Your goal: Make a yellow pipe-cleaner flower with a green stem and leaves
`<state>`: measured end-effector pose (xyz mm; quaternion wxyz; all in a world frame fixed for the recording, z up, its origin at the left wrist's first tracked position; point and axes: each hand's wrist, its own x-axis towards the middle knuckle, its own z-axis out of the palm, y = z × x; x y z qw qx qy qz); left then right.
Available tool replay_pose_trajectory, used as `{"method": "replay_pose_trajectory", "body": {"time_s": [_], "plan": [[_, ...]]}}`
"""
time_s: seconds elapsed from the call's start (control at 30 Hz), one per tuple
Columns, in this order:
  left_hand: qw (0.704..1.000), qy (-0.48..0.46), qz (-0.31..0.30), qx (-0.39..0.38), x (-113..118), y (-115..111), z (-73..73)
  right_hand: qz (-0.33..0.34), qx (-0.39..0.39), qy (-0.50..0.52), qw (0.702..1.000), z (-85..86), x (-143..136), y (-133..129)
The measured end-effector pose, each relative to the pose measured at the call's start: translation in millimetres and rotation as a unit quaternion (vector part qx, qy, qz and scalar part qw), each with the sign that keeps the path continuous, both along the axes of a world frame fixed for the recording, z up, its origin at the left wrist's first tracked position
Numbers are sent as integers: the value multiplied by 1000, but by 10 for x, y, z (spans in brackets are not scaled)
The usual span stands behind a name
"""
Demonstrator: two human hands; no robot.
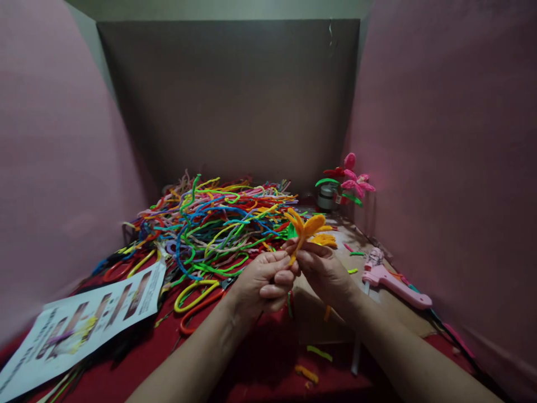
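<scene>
Between my two hands is an orange pipe-cleaner flower (308,226), its looped petals spreading upward. My left hand (271,278) pinches its lower stem with curled fingers. From the other side, my right hand (323,267) closes on the base of the petals with thumb and fingertips. Right behind the hands lie more orange pipe-cleaner pieces (325,240). Left of my left hand rest scissors with yellow and red handles (197,296). The fingers partly hide the flower's stem.
A tangled heap of coloured pipe cleaners (218,218) fills the back left. A pink glue gun (396,284) lies on the cardboard at right. Behind it stands a pink flower (356,182) near a small grey pot (326,197). A printed sheet (121,330) is at left; pink panels flank both sides.
</scene>
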<state>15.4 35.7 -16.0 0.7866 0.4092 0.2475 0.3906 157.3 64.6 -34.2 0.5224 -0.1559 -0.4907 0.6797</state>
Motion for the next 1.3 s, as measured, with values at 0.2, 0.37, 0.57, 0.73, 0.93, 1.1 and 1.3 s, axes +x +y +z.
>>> {"method": "replay_pose_trajectory", "body": {"time_s": [0.2,0.37,0.57,0.73,0.93,1.1,1.3], "plan": [[984,131,66,106,57,-18,48,-30,3,1,1000,-17,16,36],[876,284,286,264,101,20,91,-191,143,-92,967,45,65,27],[924,160,276,212,-67,21,139,-358,354,-196,841,49,121,-12],[953,106,171,224,-95,-87,216,-377,479,-245,754,34,122,-16],[971,116,137,156,-48,-159,276,-377,470,-264,753,25,120,-34],[996,-30,45,73,33,-158,212,-362,439,-248,784,20,130,-71],[995,17,43,87,29,-152,183,-377,443,-244,776,-14,117,-50]]}}
